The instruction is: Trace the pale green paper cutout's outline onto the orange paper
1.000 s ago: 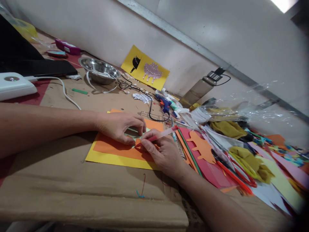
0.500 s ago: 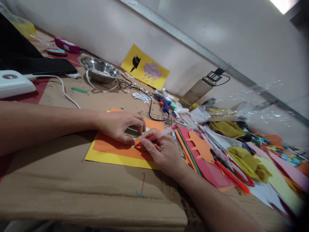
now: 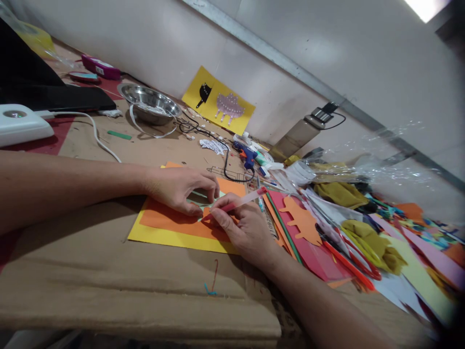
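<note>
My left hand [image 3: 181,186] presses a small pale green paper shape [image 3: 203,198] down on an orange paper sheet [image 3: 170,220], fingers curled over the shape. My right hand [image 3: 243,228] grips a pink pen [image 3: 247,198] like a pencil, its tip at the edge of the green shape. The orange sheet lies on a yellow sheet [image 3: 160,237], both on a brown cardboard surface [image 3: 109,281].
A steel bowl [image 3: 149,103], black cable [image 3: 225,165], blue glue gun [image 3: 247,155] and yellow card [image 3: 218,102] against the wall lie behind. Red and orange paper cutouts [image 3: 301,220], red scissors [image 3: 348,261] and cloth scraps crowd the right. A white device [image 3: 22,126] sits left.
</note>
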A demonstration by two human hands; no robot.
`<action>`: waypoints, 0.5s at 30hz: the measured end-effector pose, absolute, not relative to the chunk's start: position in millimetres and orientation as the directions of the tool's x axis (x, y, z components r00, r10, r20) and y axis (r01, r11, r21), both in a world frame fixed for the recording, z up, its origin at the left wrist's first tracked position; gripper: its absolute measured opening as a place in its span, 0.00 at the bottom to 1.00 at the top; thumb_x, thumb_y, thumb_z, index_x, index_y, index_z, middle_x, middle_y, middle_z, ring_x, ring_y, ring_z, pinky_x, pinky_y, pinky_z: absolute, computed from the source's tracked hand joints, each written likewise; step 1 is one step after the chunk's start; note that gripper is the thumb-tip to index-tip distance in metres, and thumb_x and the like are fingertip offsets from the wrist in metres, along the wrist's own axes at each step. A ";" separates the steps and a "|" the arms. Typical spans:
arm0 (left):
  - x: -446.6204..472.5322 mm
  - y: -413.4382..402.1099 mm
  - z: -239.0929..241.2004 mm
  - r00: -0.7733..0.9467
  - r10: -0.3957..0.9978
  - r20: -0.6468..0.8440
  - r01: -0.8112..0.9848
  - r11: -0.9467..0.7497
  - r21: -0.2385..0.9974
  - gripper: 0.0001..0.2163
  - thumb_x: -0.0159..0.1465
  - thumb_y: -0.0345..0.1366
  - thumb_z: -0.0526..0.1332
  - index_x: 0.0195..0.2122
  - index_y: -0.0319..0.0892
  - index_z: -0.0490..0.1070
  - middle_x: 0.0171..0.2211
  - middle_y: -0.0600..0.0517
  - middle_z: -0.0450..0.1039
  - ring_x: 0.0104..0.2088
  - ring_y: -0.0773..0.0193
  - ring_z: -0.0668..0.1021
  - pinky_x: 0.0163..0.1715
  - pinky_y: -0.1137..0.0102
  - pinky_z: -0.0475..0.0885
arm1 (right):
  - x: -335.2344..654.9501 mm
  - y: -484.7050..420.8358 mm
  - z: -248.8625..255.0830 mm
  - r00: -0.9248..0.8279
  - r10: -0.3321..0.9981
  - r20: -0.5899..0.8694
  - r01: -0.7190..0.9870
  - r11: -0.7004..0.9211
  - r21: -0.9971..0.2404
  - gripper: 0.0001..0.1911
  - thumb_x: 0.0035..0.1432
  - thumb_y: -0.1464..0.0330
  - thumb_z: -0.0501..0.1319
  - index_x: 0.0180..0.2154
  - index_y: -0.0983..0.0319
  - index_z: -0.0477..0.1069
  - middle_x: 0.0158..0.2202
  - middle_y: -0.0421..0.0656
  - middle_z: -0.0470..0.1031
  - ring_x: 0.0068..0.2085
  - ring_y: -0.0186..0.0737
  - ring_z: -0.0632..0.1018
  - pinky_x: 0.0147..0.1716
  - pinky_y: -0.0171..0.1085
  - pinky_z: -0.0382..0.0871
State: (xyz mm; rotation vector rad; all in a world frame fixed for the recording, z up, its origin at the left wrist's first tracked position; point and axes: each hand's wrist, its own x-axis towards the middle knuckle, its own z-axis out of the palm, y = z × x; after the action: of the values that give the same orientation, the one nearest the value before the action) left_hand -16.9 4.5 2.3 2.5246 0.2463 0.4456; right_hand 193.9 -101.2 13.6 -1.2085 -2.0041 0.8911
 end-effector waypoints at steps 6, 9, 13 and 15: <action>-17.9 5.1 0.8 0.927 0.258 0.274 0.069 -0.832 0.550 0.07 0.63 0.34 0.67 0.42 0.41 0.74 0.50 0.45 0.77 0.52 0.54 0.79 0.55 0.65 0.71 | 193.0 -102.3 14.2 -0.385 0.909 0.161 0.480 0.346 -0.806 0.11 0.69 0.60 0.62 0.34 0.57 0.74 0.30 0.42 0.83 0.28 0.38 0.83 0.26 0.33 0.74; -18.0 5.3 0.3 0.925 0.247 0.289 0.055 -0.839 0.541 0.06 0.63 0.33 0.67 0.41 0.41 0.74 0.50 0.44 0.77 0.51 0.54 0.79 0.55 0.65 0.72 | 192.9 -102.5 14.2 -0.392 0.907 0.155 0.485 0.347 -0.803 0.11 0.69 0.59 0.62 0.35 0.57 0.74 0.30 0.42 0.83 0.28 0.39 0.84 0.26 0.33 0.75; -17.7 5.0 0.7 0.925 0.233 0.302 0.037 -0.843 0.537 0.06 0.63 0.32 0.67 0.41 0.41 0.74 0.49 0.44 0.77 0.51 0.55 0.80 0.55 0.66 0.71 | 192.5 -103.0 14.8 -0.403 0.901 0.160 0.479 0.357 -0.802 0.10 0.69 0.61 0.62 0.35 0.58 0.73 0.31 0.42 0.84 0.29 0.39 0.84 0.27 0.33 0.76; -17.7 4.8 1.2 0.926 0.234 0.297 0.038 -0.839 0.542 0.05 0.64 0.32 0.66 0.41 0.41 0.74 0.50 0.44 0.77 0.52 0.55 0.79 0.55 0.67 0.71 | 192.5 -103.1 15.0 -0.408 0.899 0.161 0.484 0.362 -0.796 0.10 0.70 0.61 0.62 0.35 0.57 0.73 0.31 0.42 0.84 0.29 0.38 0.84 0.27 0.33 0.75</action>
State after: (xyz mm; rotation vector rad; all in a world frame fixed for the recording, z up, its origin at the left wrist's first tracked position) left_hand -17.7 4.8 1.2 2.5343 0.1940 0.4799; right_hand 192.5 -103.1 15.0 -1.1941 -2.0309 0.9005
